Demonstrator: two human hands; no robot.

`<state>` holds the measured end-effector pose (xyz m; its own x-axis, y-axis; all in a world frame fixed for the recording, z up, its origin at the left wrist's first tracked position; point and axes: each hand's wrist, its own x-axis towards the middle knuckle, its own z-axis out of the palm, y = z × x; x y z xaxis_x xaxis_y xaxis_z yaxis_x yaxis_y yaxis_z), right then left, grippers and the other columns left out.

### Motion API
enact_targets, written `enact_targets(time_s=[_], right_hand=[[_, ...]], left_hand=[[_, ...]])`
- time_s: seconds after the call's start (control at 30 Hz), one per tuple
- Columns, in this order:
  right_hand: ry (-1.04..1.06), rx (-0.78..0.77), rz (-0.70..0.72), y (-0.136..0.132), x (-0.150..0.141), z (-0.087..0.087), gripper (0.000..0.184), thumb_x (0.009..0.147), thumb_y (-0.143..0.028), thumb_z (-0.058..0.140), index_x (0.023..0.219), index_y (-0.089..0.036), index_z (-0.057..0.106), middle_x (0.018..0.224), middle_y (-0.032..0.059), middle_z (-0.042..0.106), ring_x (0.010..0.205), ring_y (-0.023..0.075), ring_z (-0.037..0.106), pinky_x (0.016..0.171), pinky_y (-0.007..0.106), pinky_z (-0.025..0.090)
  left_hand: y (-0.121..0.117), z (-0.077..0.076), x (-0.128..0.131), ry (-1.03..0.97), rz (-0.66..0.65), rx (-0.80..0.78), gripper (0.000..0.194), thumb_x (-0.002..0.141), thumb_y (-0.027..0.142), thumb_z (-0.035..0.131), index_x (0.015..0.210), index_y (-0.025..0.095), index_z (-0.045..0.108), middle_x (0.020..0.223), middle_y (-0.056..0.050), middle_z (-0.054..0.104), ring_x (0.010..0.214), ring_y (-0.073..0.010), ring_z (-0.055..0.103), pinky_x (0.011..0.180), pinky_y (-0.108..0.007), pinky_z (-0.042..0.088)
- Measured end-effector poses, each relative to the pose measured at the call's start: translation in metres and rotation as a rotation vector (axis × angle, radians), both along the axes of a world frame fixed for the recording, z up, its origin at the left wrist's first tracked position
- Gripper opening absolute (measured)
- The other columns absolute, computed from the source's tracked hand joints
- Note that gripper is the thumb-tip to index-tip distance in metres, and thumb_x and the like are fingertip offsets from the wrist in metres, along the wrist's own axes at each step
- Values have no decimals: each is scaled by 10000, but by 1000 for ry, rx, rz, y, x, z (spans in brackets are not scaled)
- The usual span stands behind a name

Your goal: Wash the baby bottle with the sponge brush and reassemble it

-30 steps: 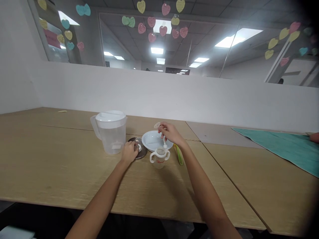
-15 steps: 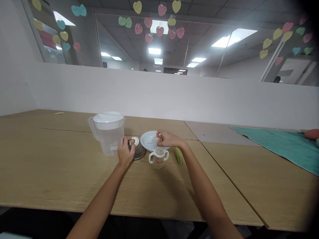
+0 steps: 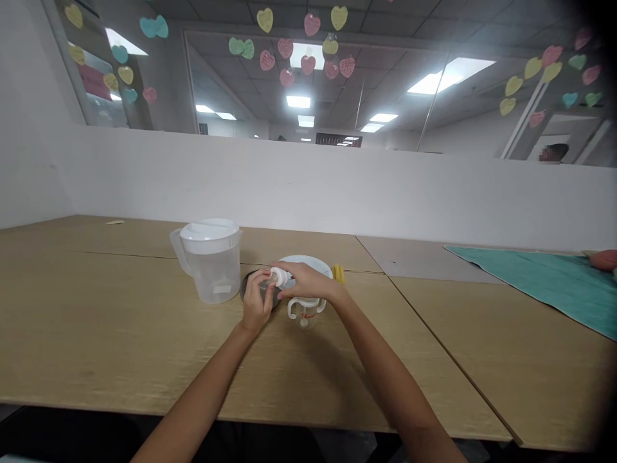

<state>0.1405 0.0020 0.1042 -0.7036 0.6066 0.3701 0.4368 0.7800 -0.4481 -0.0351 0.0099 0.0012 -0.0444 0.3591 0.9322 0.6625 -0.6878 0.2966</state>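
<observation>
My left hand (image 3: 257, 302) and my right hand (image 3: 303, 281) meet around a small white bottle cap (image 3: 278, 276). The left fingers pinch its clear front part, while the right fingers curl over its white back. Just below my right hand, a clear baby bottle (image 3: 308, 315) with white side handles and red print stands upright on the table. A small white round thing (image 3: 304, 323) shows low in it; its top is partly covered by my hand. Behind my hands lie a dark round dish (image 3: 247, 290) and a white plate (image 3: 308, 259), both partly hidden.
A lidded clear pitcher (image 3: 215, 273) stands left of my hands. Something yellow and ridged (image 3: 339, 274) shows behind my right wrist. A teal cloth (image 3: 540, 276) lies at the right. The wooden table (image 3: 120, 334) meets a white wall.
My right hand has come left from over the plate to join the left at the white cap. The left has moved slightly right. A white round thing now shows inside the bottle.
</observation>
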Motion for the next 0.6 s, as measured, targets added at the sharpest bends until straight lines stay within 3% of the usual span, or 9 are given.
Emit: enact_targets(time_s=[0.13,0.23,0.47,0.6], right_hand=[[77,118,2,-2,-19,-6,411,739,-233,633,1142,-217,554,1078,48,617,964,185,557,821,288,399],[145,166,-19,-2,-26,-8,396,717,-205,657,1106,-207,579,1050,53,623,968,189,556,822,291,396],[245,236,-15,-1,-38,-19,413,698,-182,665,1101,-181,576,1071,59,623,972,177,556,842,265,395],[270,265,-20,-7,-44,-19,367,729,-159,604,1094,-188,580,1060,54,622,966,165,555,846,260,401]], left_hand=[[-4,4,1,-27,-23,40,144,868,290,440,951,181,485,1060,-106,567,1042,-193,528,919,-376,412],[-6,9,3,-158,-57,35,156,856,303,471,930,176,525,998,-81,604,982,-185,559,872,-349,427],[-8,21,16,-703,-271,-124,213,811,374,540,836,162,543,760,-6,583,704,-110,554,660,-221,436],[-7,22,15,-762,-280,-156,239,810,401,534,841,165,522,700,17,544,640,-98,531,618,-210,427]])
